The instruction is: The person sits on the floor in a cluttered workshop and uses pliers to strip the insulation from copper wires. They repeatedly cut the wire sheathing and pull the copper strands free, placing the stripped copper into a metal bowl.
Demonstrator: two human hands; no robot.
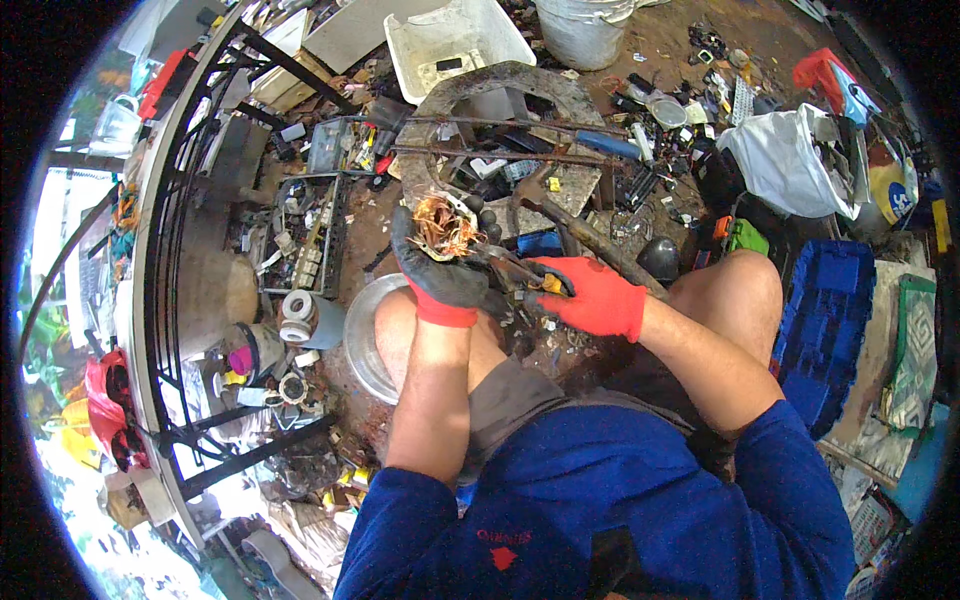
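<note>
My left hand (442, 281), in a red and black work glove, grips a round metal part with frayed copper windings (442, 226), perhaps a motor stator. Its open end faces up, and loose copper strands stick out. A second glove of the same kind covers my right hand (592, 296), which is closed around a pair of pliers (514, 264) with partly yellow handles. The jaws reach the lower right rim of the wound part; whether they pinch a wire is too small to tell. Just beyond my hands lies a hammer (577, 225) with a wooden handle.
A hacksaw with a blue handle (607, 144) rests across a worn metal ring (424, 139). Behind it sit a white plastic tub (495, 34) and a bucket (585, 34). A metal rack (154, 300) stands left, a blue crate (825, 337) right. Scrap covers much of the ground.
</note>
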